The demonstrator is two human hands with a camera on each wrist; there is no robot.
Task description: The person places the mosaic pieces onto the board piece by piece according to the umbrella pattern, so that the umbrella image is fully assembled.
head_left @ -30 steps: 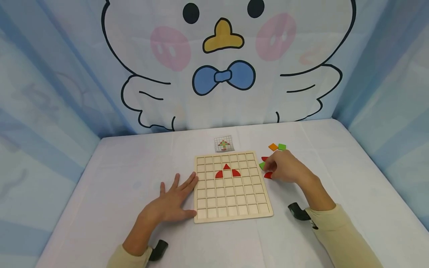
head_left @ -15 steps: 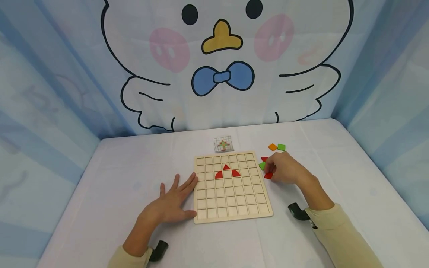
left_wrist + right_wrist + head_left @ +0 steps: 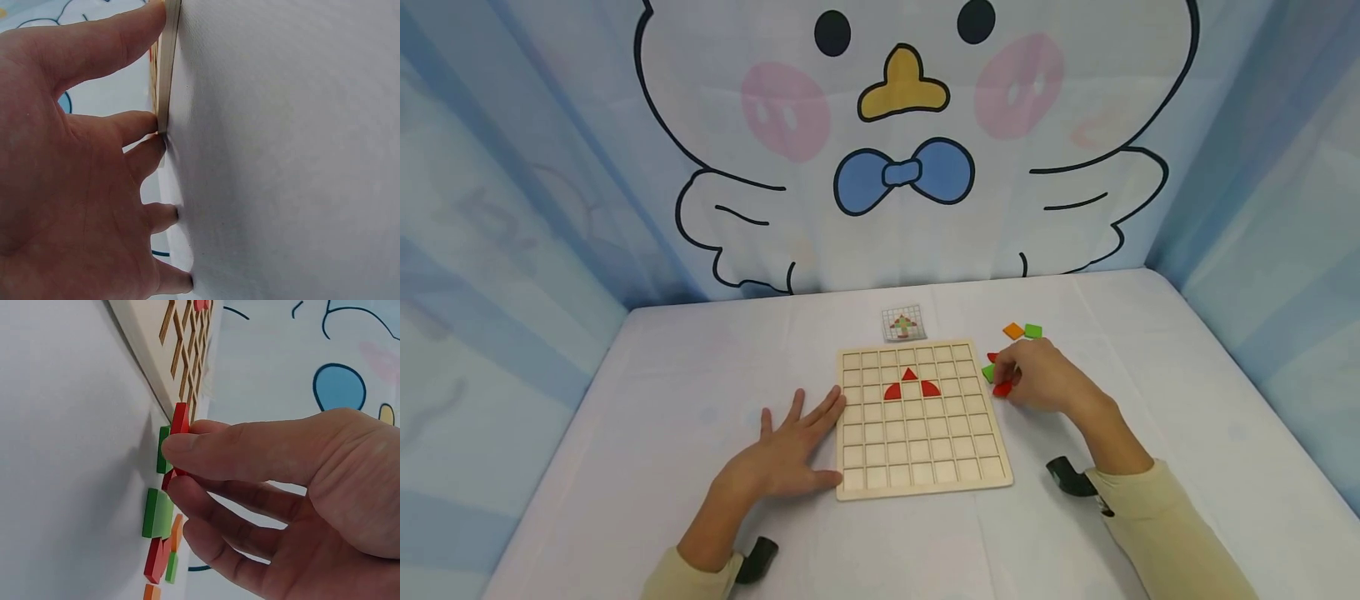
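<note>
A light wooden grid board (image 3: 925,454) lies on the table with a red triangle (image 3: 908,374) and two red quarter-round pieces (image 3: 930,389) set in its squares. My left hand (image 3: 786,458) lies spread along its left side; in the left wrist view the thumb and straight fingertips touch the board's edge (image 3: 167,69). Just past the right edge, my right hand (image 3: 1037,375) pinches a red wooden piece (image 3: 180,419) between thumb and fingers. The fingers hide part of that piece. Close by lies a green piece (image 3: 988,372), with a red one (image 3: 992,357) behind it.
A small pattern card (image 3: 904,323) rests behind the board. An orange piece (image 3: 1013,331) and a green piece (image 3: 1033,331) sit beyond the right hand. In the right wrist view several more pieces line the table below the fingers. A printed curtain (image 3: 910,242) hangs behind.
The red piece under my right fingers has shifted and tilted slightly in the pinch. My right hand has barely moved, and my left hand stays on the board's edge.
</note>
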